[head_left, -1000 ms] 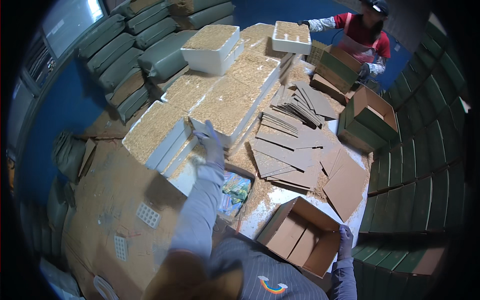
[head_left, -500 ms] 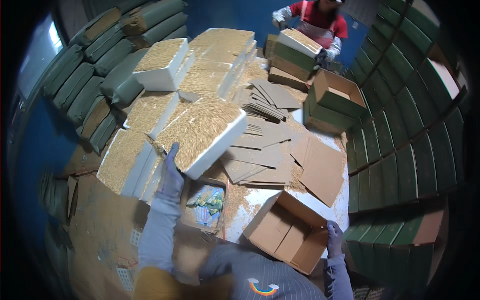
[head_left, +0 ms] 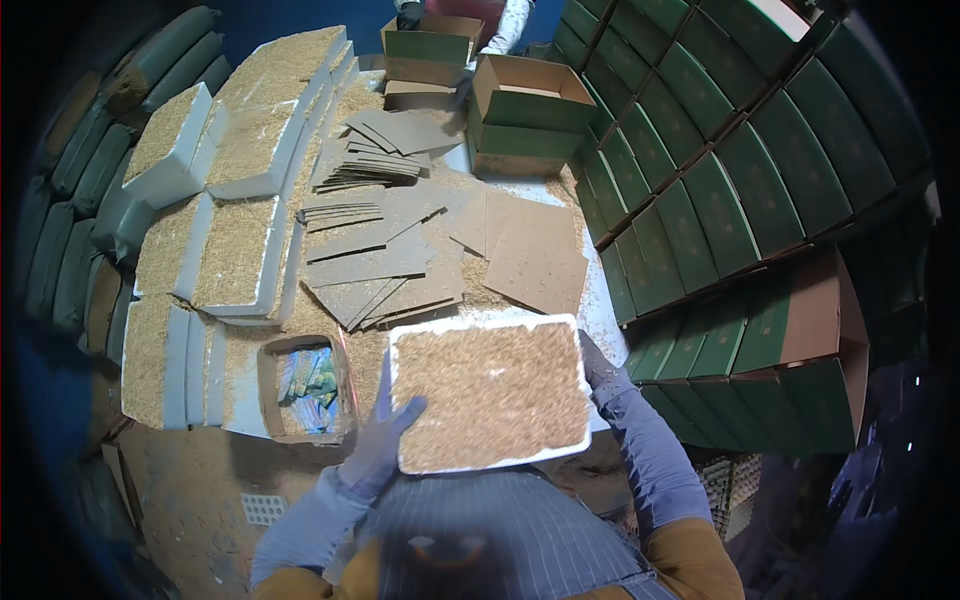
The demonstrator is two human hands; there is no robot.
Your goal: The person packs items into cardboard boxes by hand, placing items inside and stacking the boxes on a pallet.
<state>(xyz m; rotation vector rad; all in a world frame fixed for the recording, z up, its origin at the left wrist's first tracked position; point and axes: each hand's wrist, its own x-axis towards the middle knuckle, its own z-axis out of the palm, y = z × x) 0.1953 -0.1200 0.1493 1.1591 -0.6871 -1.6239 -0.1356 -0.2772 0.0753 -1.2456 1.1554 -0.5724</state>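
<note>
In front of my body is a white foam box [head_left: 490,398] filled to the rim with tan husk-like bedding. My gloved left hand [head_left: 388,432] grips its left side, thumb over the rim. At its right side my gloved right hand [head_left: 600,368] is closed on the edge, with the fingers partly hidden behind the box. The box's underside, and whatever lies beneath it, cannot be seen. Left of it stands a small open cardboard box [head_left: 268,390] with colourful packets [head_left: 310,385] inside.
Stacked foam boxes [head_left: 240,240] of husk fill the table's left side. Flat cardboard sheets [head_left: 385,250] lie mid-table, and an open green carton [head_left: 530,110] stands beyond. Green cartons [head_left: 740,180] wall the right; sacks [head_left: 85,170] line the left. A person [head_left: 475,25] works at the far end.
My left hand has brought the husk-filled foam box from the stack to in front of me. My right hand has left the open carton for the foam box; that carton no longer shows.
</note>
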